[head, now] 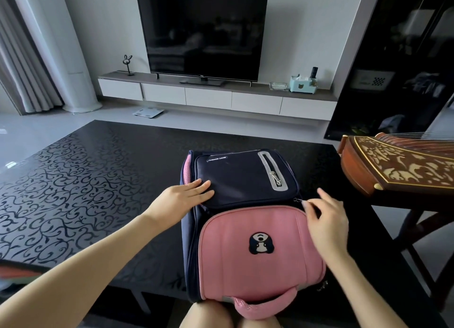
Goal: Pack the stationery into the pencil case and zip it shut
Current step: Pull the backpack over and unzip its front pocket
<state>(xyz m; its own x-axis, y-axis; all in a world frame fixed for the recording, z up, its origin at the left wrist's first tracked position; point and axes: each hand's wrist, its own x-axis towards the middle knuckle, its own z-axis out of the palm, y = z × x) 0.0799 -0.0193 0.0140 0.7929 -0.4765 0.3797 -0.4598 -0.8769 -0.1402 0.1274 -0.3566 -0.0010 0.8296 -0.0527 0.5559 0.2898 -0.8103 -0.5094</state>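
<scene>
The right hand [326,219] has its thumb and forefinger pinched on a small metal zip pull [300,200] at the seam where the backpack's [248,229] navy upper part meets its pink front pocket. The left hand [184,197] lies flat and released, fingers spread, on the navy panel across from it, pressing near the bag's left edge. Between the two hands, a little beyond them, a grey-bordered vertical zip [273,171] with a dangling puller runs down the navy panel; beyond the left fingertips sits a small label [217,159] whose white lettering is too blurred to read. Below the right hand, the pink pocket carries a panda-like patch [261,243]. No pencil case or stationery is in sight.

The bag lies flat on a glossy black worktop [81,180] patterned with scrolls, its pink handle [262,308] hanging over the near edge above the person's knees. Left of the left hand the worktop is wide open; right of the right hand little room remains before the edge, just past which stands a carved wooden zither [393,165]. Further off, a dark television [204,35] bears a tiny unreadable logo.
</scene>
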